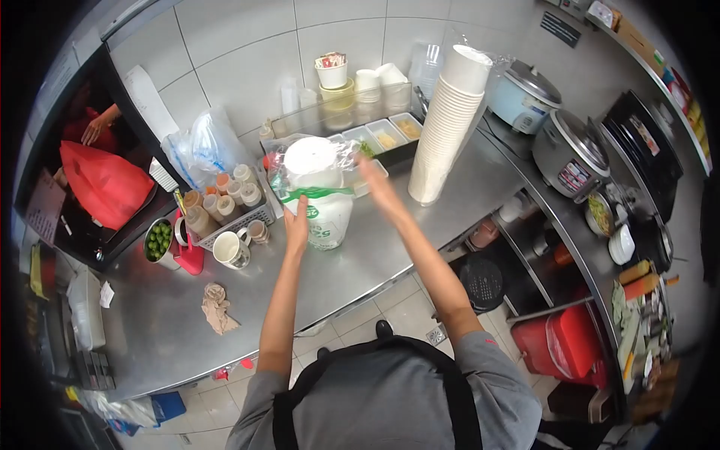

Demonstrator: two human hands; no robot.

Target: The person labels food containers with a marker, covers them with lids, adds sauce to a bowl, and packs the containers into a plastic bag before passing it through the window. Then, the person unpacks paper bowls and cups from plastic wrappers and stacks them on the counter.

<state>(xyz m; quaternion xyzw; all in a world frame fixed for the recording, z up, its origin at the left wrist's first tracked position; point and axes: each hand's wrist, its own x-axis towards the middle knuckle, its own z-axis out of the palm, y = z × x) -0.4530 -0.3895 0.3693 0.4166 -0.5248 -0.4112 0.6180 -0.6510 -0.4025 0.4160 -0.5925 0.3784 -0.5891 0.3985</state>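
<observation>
A clear plastic sleeve with green print (327,221) stands on the steel counter. White round pieces are stacked inside it, cups or lids, I cannot tell which. My left hand (297,217) grips its left side, thumb in front and the other fingers hidden behind. My right hand (379,186) is raised just right of the sleeve, smeared by motion, so its grip is unclear. Further right, a tall stack of white paper cups (447,124) stands in clear wrap. Behind the sleeve is a topping tray (388,133) with several compartments of chopped food.
Left on the counter (300,289) are a basket of sauce bottles (234,215), a printed mug (230,250), a container of green limes (159,241) and a crumpled brown cloth (218,308). Two rice cookers (571,154) stand at the right. A red bin (562,343) sits below.
</observation>
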